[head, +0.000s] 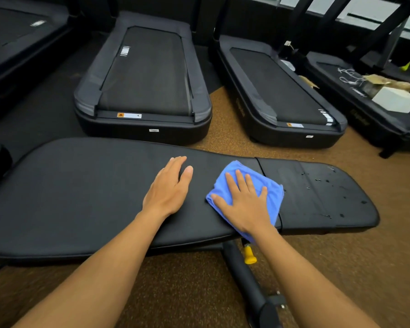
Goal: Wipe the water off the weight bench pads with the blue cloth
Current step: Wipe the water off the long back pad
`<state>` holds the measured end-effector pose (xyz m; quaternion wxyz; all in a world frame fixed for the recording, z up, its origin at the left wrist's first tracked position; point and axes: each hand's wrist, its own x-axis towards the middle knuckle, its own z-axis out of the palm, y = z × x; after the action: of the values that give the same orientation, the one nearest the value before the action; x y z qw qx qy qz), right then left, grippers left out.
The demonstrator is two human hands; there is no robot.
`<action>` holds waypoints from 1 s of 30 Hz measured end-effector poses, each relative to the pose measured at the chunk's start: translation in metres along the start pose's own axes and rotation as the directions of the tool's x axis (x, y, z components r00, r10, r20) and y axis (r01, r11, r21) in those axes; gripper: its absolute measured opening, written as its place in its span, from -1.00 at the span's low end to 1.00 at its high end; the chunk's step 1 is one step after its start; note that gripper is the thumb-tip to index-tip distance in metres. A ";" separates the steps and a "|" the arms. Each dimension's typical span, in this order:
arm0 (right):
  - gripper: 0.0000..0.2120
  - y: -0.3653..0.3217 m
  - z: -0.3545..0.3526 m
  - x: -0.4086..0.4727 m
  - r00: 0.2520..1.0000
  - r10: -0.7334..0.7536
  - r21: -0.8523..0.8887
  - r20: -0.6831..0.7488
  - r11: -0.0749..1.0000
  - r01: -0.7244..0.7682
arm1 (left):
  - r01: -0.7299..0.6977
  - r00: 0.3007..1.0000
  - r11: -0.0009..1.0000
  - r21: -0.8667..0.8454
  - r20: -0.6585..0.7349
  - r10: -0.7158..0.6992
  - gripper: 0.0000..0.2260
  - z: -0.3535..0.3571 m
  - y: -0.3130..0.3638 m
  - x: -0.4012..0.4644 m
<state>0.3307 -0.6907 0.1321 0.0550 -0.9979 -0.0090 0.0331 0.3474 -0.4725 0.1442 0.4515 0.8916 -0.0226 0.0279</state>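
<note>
Right hand (245, 204) flat, fingers spread, on blue cloth (268, 185); left hand (167, 190) flat on long pad (81, 185); droplets on short pad (329, 192); treadmills (145, 76) behind.

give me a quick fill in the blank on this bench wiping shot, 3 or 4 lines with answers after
1. The right hand presses flat on a folded cloth whose colour is ____.
2. The left hand lies on the long pad and holds ____.
3. Water droplets still show on the short pad, to the ____ of the cloth.
4. The knob under the bench is ____.

Missing words: blue; nothing; right; yellow
</note>
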 end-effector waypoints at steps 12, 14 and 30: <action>-0.19 0.011 0.004 -0.030 0.997 0.035 0.034 -0.066 0.999 -0.033 | -0.030 1.000 1.000 0.010 0.002 0.030 -0.51 -0.001 0.004 -0.003; -0.19 0.014 0.001 -0.017 0.999 0.025 0.036 -0.029 0.999 -0.024 | -0.035 0.999 0.999 0.021 0.004 0.035 -0.50 0.000 0.003 -0.003; -0.14 -0.022 -0.013 0.104 1.000 -0.012 -0.001 0.022 1.000 0.012 | 0.038 0.998 0.952 -0.305 -0.034 -0.051 -0.59 -0.018 0.009 0.000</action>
<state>0.4355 -0.6684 0.1410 0.0547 -0.9974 -0.0156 0.0435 0.3467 -0.4633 0.1625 0.5842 0.8109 0.0028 0.0323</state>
